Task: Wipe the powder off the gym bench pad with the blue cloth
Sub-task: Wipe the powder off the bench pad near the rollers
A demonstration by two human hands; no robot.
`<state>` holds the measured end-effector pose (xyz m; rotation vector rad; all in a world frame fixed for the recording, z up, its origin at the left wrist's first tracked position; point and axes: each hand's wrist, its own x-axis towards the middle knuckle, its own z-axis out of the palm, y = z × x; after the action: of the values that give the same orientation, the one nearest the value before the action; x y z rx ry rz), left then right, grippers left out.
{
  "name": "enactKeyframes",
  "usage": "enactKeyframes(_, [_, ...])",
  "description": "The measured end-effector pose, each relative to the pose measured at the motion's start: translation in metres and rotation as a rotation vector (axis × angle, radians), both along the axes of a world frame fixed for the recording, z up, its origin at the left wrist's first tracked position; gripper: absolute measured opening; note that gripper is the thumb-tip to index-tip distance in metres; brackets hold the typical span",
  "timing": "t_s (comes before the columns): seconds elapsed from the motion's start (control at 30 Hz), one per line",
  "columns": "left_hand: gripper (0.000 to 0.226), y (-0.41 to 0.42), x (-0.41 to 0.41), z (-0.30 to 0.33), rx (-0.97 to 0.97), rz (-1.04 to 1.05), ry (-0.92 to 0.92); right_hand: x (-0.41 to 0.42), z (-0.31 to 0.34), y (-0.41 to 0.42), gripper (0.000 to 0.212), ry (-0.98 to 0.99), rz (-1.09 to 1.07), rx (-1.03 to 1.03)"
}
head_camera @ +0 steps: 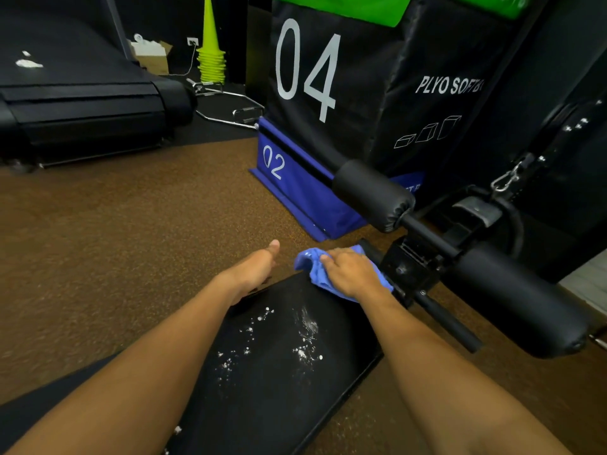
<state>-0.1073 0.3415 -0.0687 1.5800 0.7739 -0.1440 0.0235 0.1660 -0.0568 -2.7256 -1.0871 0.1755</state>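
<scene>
The black gym bench pad [341, 343] runs from the bottom of the view up to the middle. White powder [307, 336] lies scattered across its centre in specks and a smear. My right hand [351, 272] presses the crumpled blue cloth [313, 266] flat on the pad's far end, fingers spread over it. My left hand [254, 269] rests on the pad's far left corner, thumb sticking up, its fingers hidden over the edge.
Black foam leg rollers [374, 195] on a bar stand just beyond the pad to the right. Stacked plyo boxes [308, 188], blue below black, rise behind. A treadmill [82, 103] sits at far left, green cones [210, 57] behind it. Brown rubber floor [131, 241] surrounds the bench.
</scene>
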Motion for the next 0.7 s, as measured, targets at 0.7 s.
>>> enactKeyframes(0.7, [0.108,0.023,-0.032,-0.011,0.007,-0.166,0.132,-0.024,0.003,0.023,0.045,-0.077,0.2,-0.118])
